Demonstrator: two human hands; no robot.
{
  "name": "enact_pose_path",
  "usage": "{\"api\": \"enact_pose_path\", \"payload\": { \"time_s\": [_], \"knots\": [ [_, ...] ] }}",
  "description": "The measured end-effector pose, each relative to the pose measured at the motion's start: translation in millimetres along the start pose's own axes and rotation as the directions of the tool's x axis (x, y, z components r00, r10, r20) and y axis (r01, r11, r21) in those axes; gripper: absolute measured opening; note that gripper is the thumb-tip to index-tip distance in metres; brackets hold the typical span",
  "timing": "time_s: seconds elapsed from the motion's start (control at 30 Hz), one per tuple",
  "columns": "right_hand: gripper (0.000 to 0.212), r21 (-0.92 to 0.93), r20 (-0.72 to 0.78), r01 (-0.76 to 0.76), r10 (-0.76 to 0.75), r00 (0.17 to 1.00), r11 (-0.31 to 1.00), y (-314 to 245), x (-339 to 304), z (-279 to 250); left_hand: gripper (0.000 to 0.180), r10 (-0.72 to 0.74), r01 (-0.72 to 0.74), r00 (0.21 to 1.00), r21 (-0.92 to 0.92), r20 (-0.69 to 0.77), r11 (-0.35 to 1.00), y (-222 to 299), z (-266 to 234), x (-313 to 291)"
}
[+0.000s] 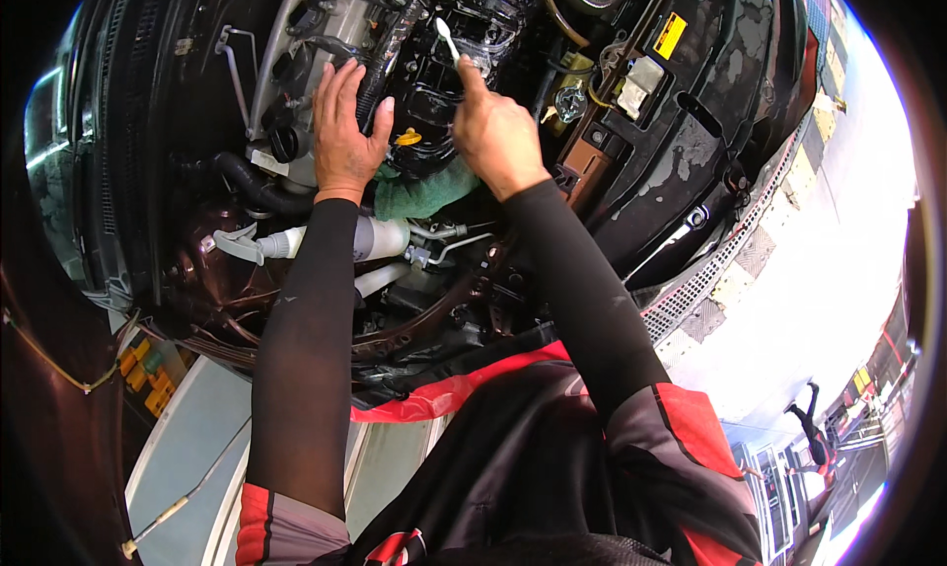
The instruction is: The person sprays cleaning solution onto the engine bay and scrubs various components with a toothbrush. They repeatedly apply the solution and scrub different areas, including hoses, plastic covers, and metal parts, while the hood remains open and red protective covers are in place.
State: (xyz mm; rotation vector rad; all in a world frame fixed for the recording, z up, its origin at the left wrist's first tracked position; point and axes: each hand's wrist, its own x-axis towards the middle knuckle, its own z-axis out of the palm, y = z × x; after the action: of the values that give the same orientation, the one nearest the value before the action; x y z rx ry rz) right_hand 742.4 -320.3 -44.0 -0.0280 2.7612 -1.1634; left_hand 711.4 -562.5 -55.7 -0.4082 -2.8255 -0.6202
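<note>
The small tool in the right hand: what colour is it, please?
The small tool is white where it shows, in the head view.

Well off to the right of the right hand (498, 137), the smooth pale floor (838, 270) glares nearly white under strong light. A band of beige and dark-grey patterned tiles (758, 255) edges it on the side nearer the hand. Farther back, grey-framed panes (774, 487) stand, perhaps windows; glare blurs them. Behind the left hand (345, 137) spreads a flat grey-green surface (202, 418) banded with white strips, bright yellow blocks (160, 398) just beside it.
</note>
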Motion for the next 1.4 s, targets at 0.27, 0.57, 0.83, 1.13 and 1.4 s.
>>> {"api": "enact_pose_path", "payload": {
  "time_s": [0.27, 0.57, 0.83, 1.13, 1.4],
  "knots": [
    [0.055, -0.046, 0.029, 0.022, -0.020, 0.999, 0.999, 2.0, 19.5, -14.2, 0.058, -0.013, 0.013, 1.000, -0.018, -0.011, 1.000, -3.1, 3.0, 5.9],
    [0.051, 0.049, 0.043, -0.140, 0.138, 0.990, 0.989, 8.9, 0.1, -1.8, 0.057, -0.008, 0.007, 1.000, -0.011, -0.012, 1.000, -4.0, 3.8, 4.7],
    [0.062, 0.003, 0.104, -0.223, 0.222, 0.970, 0.975, 3.0, -6.6, -2.4, 0.057, -0.006, 0.006, 1.000, -0.001, -0.003, 1.000, -4.3, 4.0, 6.1],
    [0.058, 0.240, -0.034, -0.151, 0.164, 0.986, 0.959, 6.7, -10.6, 32.1, 0.053, 0.007, -0.007, 0.999, 0.003, -0.032, 1.000, -2.7, 2.8, 6.8],
    [0.037, 0.998, 0.000, -0.019, 0.315, 0.949, 0.055, 57.5, -1.9, 107.8, 0.052, 0.032, -0.032, 0.999, 0.019, -0.011, 0.999, -3.4, 5.3, 7.8]
  ]
}}
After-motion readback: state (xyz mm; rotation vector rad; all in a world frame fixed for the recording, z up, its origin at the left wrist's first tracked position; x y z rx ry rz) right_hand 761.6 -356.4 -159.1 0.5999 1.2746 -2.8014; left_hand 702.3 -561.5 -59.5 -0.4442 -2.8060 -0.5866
